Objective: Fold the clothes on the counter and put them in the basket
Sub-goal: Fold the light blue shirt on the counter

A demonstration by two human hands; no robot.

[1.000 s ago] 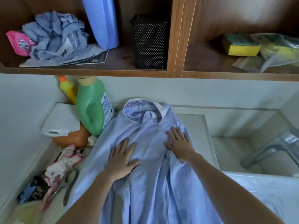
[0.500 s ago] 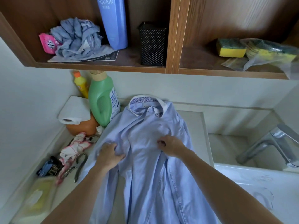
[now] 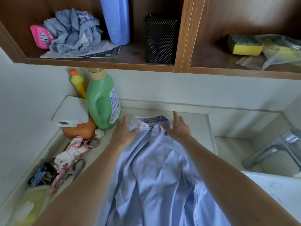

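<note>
**A:** How far along is the folding?

**B:** Barely begun, by the look of it. The light blue shirt point(image 3: 156, 168) lies lengthwise on the counter point(image 3: 200, 128). It is rumpled, with its collar point(image 3: 153, 119) at the far end and its tail running off the near edge of the view. No fold shows in it and no basket is in sight, so both the folding and the putting away are left to do.

**A:** And the hands?

**B:** Both are up at the collar. The left hand point(image 3: 123, 134) rests at the shirt's left shoulder, just right of the green bottle point(image 3: 101, 101). Its fingers point(image 3: 124, 120) are straight and reach toward the far wall, and the thumb lies on the fabric beside the collar. The right hand point(image 3: 179, 128) flanks the collar's right side, with its fingers point(image 3: 175, 115) straight and spread and the thumb pointing in at the collar tip.

**A:** Is the person holding anything?

**B:** Neither hand grips. The fingers are wide and flat, and the collar sits between the two hands. It cannot be told whether the right palm presses the cloth or hovers just over it.

**A:** What comes next?

**B:** Probably squaring the shoulders, then folding the sides in.
</note>
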